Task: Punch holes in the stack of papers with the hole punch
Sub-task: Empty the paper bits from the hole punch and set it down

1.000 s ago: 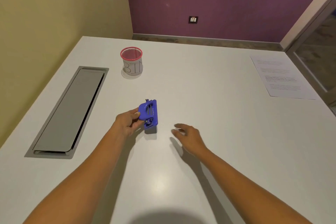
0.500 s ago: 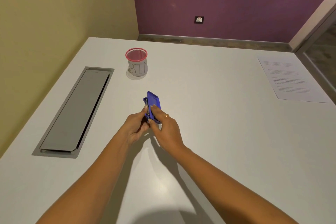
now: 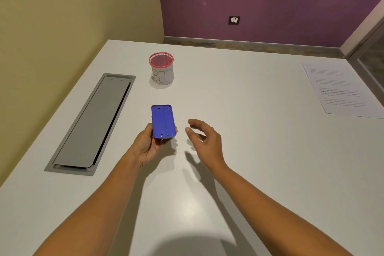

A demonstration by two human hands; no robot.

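Hole punch (image 3: 163,121) — gripped in left hand (image 3: 148,144).

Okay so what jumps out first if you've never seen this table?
The bright blue hole punch, held underside-up in the left hand mid-table, with the open right hand beside it. Behind stands a pink-rimmed cup marked BIN; papers lie far right.

Bare table (image 3: 249,131) toward papers (image 3: 342,91), bin (image 3: 161,68) (far left) off that path
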